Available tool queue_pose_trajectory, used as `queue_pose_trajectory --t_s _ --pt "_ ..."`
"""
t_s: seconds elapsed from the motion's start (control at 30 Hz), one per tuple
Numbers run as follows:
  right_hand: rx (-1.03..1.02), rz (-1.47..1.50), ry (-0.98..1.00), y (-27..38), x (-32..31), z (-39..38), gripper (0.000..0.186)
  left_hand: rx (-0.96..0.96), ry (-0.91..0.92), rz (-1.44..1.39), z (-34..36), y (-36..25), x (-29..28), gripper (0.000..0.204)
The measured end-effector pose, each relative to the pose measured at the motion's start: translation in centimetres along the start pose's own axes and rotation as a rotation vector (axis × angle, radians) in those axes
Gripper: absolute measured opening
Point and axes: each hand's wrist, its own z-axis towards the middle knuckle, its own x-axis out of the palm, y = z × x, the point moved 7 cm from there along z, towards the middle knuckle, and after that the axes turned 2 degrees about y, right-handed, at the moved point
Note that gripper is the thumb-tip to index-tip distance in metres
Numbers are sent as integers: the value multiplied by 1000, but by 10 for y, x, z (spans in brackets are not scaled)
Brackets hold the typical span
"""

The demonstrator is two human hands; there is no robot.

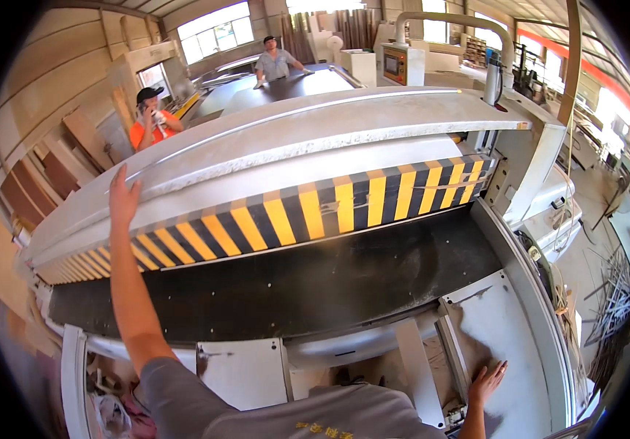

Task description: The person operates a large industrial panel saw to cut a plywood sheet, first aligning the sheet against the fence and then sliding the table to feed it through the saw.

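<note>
Beam [403, 113]: above the black bed's [330, 282] far edge; likely heavy, stiff, dusty-slick.
Left hand [122, 197]: yours, open, seemingly touching its left part.
Right hand [485, 383]: well apart, open, at the grey plate [523, 336] by the bed's near right corner.
Front lip [330, 140]: probably your best hold.

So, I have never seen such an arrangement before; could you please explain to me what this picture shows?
The camera sits on a person's head and looks down; its wide lens bends straight edges. No robot is here, only bare hands. The open left hand is at the long, pale beam of a large machine. The open right hand is over a flat, whitish panel. Neither appears to hold anything. Below the beam runs a yellow-and-black striped guard, then a flat black bed with small pale specks. Beyond are a person in orange and another in a grey shirt.
</note>
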Motion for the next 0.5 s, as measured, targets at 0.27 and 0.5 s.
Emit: queue_pose_trajectory --t_s 0.27,0.5 --pt "160 -39 53 -9 1 1 62 -131 677 -267 42 33 104 34" --pt "235 -75 138 8 -2 4 62 -175 705 -340 88 42 134 36"
